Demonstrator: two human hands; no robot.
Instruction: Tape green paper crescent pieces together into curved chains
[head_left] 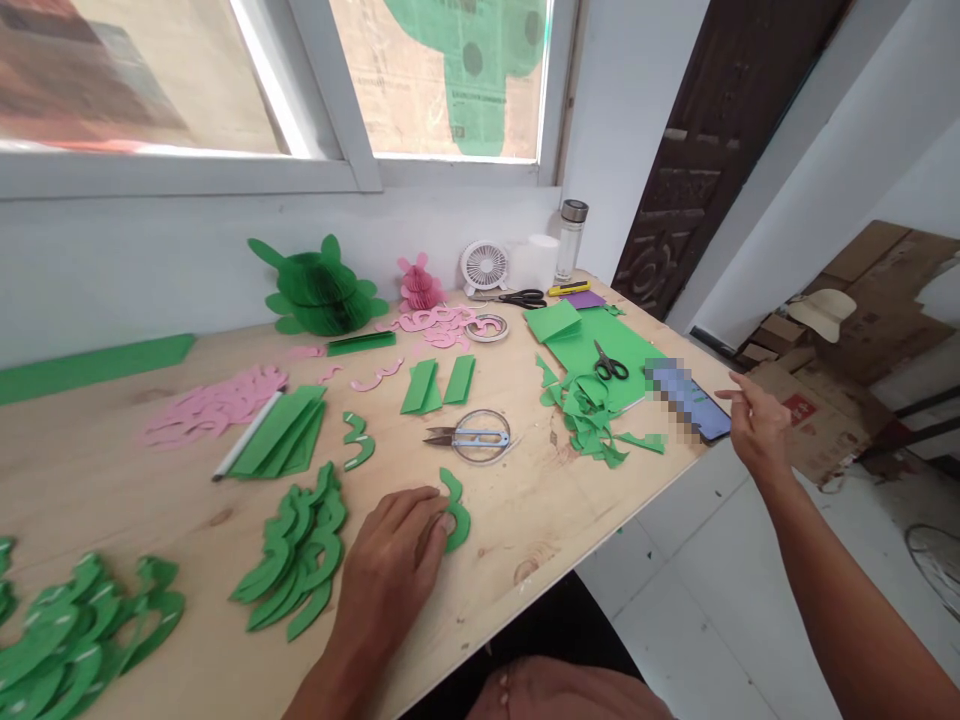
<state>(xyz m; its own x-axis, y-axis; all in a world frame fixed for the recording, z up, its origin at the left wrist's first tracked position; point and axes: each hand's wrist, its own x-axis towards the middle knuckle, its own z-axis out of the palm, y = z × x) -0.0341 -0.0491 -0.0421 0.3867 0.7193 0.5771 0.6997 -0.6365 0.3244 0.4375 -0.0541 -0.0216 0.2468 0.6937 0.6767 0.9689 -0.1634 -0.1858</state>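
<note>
My left hand (390, 560) rests on the plywood table (517, 570), its thumb and fingertips closed on a curved green paper cutout (456, 518). Just left of it lies a heap of similar cutouts (296, 555), with a larger heap (75, 640) at the lower left corner. My right hand (759, 425) is raised at the table's right edge with its fingers apart, holding nothing. Closest to it is a blue phone (686, 400), partly blurred out, lying on a green paper sheet (600, 355).
Blue-handled snips (469, 436) lie on a clear tape roll. Black scissors (610, 362) rest on the green sheet among green scraps (589, 420). Pink cutouts (214, 405), a green honeycomb paper turtle (319, 290), a fan (484, 268) and a bottle (571, 240) stand farther back.
</note>
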